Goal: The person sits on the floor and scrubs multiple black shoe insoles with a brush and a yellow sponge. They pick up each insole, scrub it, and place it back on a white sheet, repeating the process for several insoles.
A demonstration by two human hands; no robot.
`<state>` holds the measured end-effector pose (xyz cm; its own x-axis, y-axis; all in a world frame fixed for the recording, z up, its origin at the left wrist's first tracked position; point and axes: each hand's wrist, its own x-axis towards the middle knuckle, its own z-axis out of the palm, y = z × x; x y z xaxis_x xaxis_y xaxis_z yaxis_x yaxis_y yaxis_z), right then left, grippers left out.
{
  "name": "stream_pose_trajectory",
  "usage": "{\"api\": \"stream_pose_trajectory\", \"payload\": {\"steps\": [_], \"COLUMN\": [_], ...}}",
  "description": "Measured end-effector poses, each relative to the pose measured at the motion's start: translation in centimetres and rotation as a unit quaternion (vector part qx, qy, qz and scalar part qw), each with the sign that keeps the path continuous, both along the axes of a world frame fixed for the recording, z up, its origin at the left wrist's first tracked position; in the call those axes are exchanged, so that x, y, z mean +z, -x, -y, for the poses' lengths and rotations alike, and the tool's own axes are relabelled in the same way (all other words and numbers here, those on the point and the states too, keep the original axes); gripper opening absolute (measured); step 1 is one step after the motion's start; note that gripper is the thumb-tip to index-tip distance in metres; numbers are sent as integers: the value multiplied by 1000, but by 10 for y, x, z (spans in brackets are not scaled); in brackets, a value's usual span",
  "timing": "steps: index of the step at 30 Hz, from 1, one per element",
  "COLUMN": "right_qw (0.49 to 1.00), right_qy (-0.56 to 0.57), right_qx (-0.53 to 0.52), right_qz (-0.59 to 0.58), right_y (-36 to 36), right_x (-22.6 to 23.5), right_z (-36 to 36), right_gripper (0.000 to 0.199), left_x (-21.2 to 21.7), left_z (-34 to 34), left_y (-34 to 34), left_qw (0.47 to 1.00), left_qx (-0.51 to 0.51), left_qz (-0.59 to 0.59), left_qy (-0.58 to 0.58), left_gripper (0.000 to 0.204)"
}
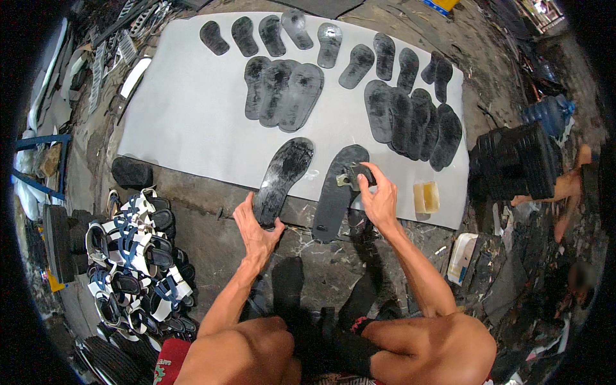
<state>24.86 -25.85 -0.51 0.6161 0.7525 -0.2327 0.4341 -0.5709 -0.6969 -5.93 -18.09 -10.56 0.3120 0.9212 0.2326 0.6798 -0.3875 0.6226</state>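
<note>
"Since the pale sheet spreads so wide over the floor, does it serve as a clean surface?"

"Probably. The sandal pile sits off its left edge, perhaps to spare room."

"And the other soles?"

"Some line the far side; others overlap in two clusters, likely to save space."

"Those two nearest?"

"The left sole juts past the sheet's near edge, so the left hand can get around it: its grip spans the near end, thumb opposite fingers, presumably steadying it. The right sole lies just beside, overhanging too."

"The amber block?"

"On the sheet, near the right hand, handy, I'd guess."

"And that hand's grip?"

"Pinching a small dark piece over the right sole; its kind I can't tell."
</note>
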Motion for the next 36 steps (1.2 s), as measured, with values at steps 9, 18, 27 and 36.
{"api": "stream_pose_trajectory", "payload": {"steps": [9,18,27,36], "right_qw": [992,986,985,985], "right_qy": [-86,-119,-99,-100], "right_qx": [21,25,22,13], "right_qz": [90,118,139,137], "right_y": [-23,-29,-25,-28], "right_x": [-25,-48,-31,-38], "right_z": [-17,-2,-4,-6], "right_gripper": [38,36,36,35], "left_x": [-9,97,36,-49], "left_z": [11,-131,-307,-284], "left_y": [34,20,-76,-69], "left_qw": [997,963,979,971], "left_qx": [63,-105,156,199], "left_qz": [-25,-92,98,9], "left_qy": [26,-232,-86,136], "left_gripper": [89,83,65,95]}}
